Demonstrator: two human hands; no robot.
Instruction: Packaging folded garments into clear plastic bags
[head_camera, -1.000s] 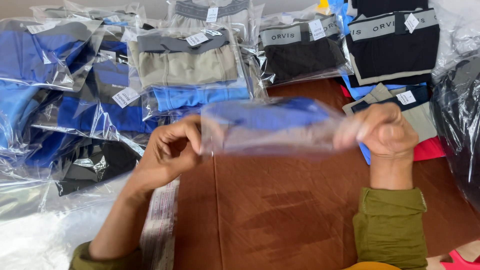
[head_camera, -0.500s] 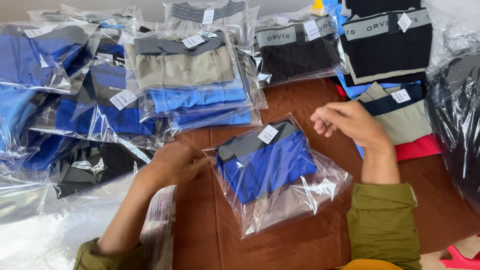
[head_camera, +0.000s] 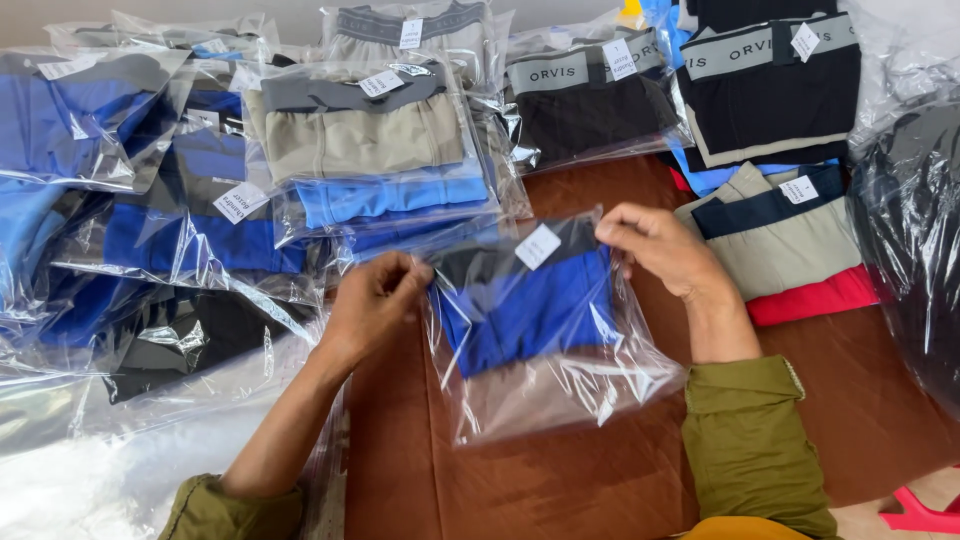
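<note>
Now both hands are on 1 clear plastic packet (head_camera: 540, 320) holding a folded blue garment with a dark grey waistband and a small white tag near its top edge. The packet lies on the brown table (head_camera: 850, 400), roughly centred between the stacks. My left hand (head_camera: 375, 300) is closed down in a pinch on the packet's upper left corner; my right hand (head_camera: 665, 250) pinches the upper right corner, thumb and forefinger together, the other fingers loosely curled.

Handling, as I judge it: light and soft, no stiffness. The garment inside will flop, and the film is slick and crinkly, so it could slide through a loose pinch. The lower part of the bag is empty film and would just fold if gripped. Best hold looks to be the 2 top corners at the waistband, or flat under the folded cloth, where there is some body. Not fragile, though the film could tear.

Around it: more bagged garments behind, a beige and light blue pile (head_camera: 370, 150), a black pair with grey band (head_camera: 590, 100), blue packets (head_camera: 150, 230) at left, a beige and red stack (head_camera: 790, 250) at right.

Against 0.5 s ago: the packet sat more to the right and tilted, with my right hand lifted off it, fingers spread above the corner, and my left only near its edge. It is now squared up, shifted slightly left, and gripped at both corners.
</note>
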